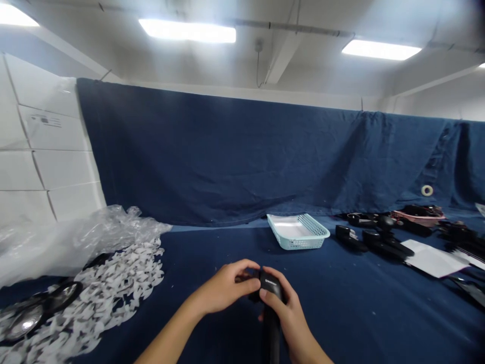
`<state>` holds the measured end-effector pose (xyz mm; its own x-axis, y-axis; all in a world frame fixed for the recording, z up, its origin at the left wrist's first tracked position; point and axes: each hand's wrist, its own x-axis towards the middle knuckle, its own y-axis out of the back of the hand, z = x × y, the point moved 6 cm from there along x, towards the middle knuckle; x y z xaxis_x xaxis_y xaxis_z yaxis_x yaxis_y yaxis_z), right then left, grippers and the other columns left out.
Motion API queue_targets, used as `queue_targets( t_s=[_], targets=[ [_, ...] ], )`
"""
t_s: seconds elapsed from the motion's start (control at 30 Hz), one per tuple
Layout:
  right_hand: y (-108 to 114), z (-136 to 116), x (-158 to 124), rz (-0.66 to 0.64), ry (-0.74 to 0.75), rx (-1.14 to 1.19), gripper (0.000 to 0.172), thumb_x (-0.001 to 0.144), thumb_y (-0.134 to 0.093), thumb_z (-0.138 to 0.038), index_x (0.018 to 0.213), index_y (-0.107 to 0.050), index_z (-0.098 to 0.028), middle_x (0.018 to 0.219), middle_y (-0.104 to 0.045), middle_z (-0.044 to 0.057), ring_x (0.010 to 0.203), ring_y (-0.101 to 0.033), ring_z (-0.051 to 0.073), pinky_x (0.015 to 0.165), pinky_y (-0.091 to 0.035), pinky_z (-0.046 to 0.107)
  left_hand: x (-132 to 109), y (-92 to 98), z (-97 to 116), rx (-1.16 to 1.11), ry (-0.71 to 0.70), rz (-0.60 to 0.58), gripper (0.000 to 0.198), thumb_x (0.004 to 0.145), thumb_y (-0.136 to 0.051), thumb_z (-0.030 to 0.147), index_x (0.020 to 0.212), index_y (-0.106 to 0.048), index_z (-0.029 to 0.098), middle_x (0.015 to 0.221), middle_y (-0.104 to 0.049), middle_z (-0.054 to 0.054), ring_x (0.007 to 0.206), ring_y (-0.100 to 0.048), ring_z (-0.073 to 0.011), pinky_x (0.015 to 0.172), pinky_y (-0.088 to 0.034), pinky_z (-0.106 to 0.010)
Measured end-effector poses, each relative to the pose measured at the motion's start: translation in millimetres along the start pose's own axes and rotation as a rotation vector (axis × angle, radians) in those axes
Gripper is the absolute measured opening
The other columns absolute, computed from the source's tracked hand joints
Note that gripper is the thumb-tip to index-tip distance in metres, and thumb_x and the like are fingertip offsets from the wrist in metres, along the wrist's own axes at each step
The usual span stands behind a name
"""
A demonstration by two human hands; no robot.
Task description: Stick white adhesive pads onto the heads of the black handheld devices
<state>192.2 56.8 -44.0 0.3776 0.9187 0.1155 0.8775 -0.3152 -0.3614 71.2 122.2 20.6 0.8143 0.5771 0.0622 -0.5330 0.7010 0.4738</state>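
Note:
A black device (271, 287) with a small pale logo on its rounded head and a long dark handle running down toward me is between my hands, above the dark blue cloth. My right hand (286, 306) is closed around its head, thumb lying on the front face. From the other side, my left hand (231, 285) pinches a dark part at the device's left edge with thumb and fingers. What exactly the left fingertips hold is partly hidden.
A light blue plastic basket (301, 241) with white paper inside stands ahead. Many small pale pieces (125, 283), clear plastic wrap (91, 232) and black-rimmed round parts (60, 298) lie left. On the right are black devices (382, 245), white paper (434, 259) and a pink basket (420, 218).

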Motion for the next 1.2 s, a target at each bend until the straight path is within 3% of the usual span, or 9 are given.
queue_targets(
  t_s=[0.13,0.33,0.47,0.53,0.7,0.87,1.0,1.07,1.2],
  targets=[
    [1,4,3,0.012,-0.054,0.046,0.064,0.062,-0.083,-0.048,0.116,-0.061,-0.021,0.096,-0.069,0.007,0.065,-0.063,0.02,0.045,-0.054,0.028,-1,2.2,0,-0.038,-0.026,0.028,0.063,0.075,-0.077,0.035,0.132,-0.051,0.026,0.118,-0.064,-0.006,0.11,-0.058,-0.0237,0.09,-0.047,-0.034],
    [1,1,2,0.01,-0.016,0.014,0.066,0.061,-0.084,-0.047,0.116,-0.061,-0.019,0.088,-0.066,0.005,0.068,-0.064,0.021,0.045,-0.054,0.028,5,1.2,-14,-0.063,0.067,0.078,0.05,0.089,-0.053,0.051,0.126,-0.053,0.017,0.088,-0.068,-0.008,0.07,-0.065,-0.0216,0.056,-0.049,-0.032],
    [2,2,0,0.053,-0.061,0.042,0.067,0.064,-0.082,-0.047,0.121,-0.057,-0.023,0.098,-0.066,0.007,0.074,-0.065,0.024,0.048,-0.056,0.031,3,2.8,-9,-0.126,-0.017,0.043,0.067,0.071,-0.078,0.032,0.131,-0.049,0.027,0.133,-0.055,-0.009,0.12,-0.053,-0.0256,0.088,-0.049,-0.035],
    [3,2,-1,0.081,-0.072,0.05,0.069,0.064,-0.082,-0.046,0.124,-0.055,-0.025,0.1,-0.065,0.006,0.077,-0.066,0.025,0.05,-0.056,0.032,2,4.6,-11,-0.158,-0.008,0.062,0.069,0.072,-0.078,0.034,0.133,-0.047,0.029,0.14,-0.049,-0.008,0.128,-0.045,-0.0252,0.097,-0.044,-0.036],
    [1,1,-2,0.073,-0.023,0.012,0.073,0.063,-0.083,-0.047,0.126,-0.053,-0.027,0.103,-0.062,0.006,0.079,-0.065,0.025,0.048,-0.055,0.031,6,1.2,-24,-0.183,0.118,0.068,0.051,0.087,-0.057,0.054,0.121,-0.056,0.016,0.093,-0.07,-0.011,0.081,-0.068,-0.0266,0.071,-0.052,-0.042],
    [1,3,-1,0.09,-0.022,-0.023,0.077,0.064,-0.081,-0.05,0.13,-0.049,-0.028,0.107,-0.06,0.007,0.075,-0.064,0.023,0.048,-0.054,0.031,3,3.2,-17,-0.243,0.057,0.048,0.072,0.061,-0.085,0.031,0.126,-0.054,0.027,0.137,-0.055,-0.008,0.125,-0.05,-0.0263,0.096,-0.044,-0.037],
    [2,6,0,0.094,-0.007,-0.034,0.078,0.064,-0.081,-0.051,0.131,-0.047,-0.029,0.109,-0.059,0.006,0.078,-0.065,0.023,0.049,-0.053,0.029,5,0.7,-26,-0.247,0.123,0.077,0.052,0.083,-0.064,0.051,0.124,-0.056,0.021,0.113,-0.067,-0.012,0.096,-0.065,-0.0263,0.071,-0.052,-0.036],
    [2,6,0,0.085,0.003,-0.044,0.078,0.064,-0.082,-0.049,0.131,-0.047,-0.029,0.111,-0.058,0.007,0.077,-0.065,0.022,0.049,-0.052,0.028,6,-2.5,-28,-0.264,0.126,0.062,0.051,0.08,-0.066,0.051,0.119,-0.059,0.018,0.104,-0.069,-0.011,0.09,-0.067,-0.0265,0.065,-0.052,-0.035],
    [2,7,0,0.055,-0.083,-0.024,0.077,0.068,-0.079,-0.048,0.132,-0.042,-0.028,0.107,-0.06,0.006,0.079,-0.065,0.023,0.051,-0.053,0.029,5,-2.8,-30,-0.337,0.07,0.065,0.069,0.066,-0.082,0.037,0.128,-0.054,0.026,0.141,-0.051,-0.009,0.121,-0.053,-0.0265,0.086,-0.051,-0.033]
  ],
)
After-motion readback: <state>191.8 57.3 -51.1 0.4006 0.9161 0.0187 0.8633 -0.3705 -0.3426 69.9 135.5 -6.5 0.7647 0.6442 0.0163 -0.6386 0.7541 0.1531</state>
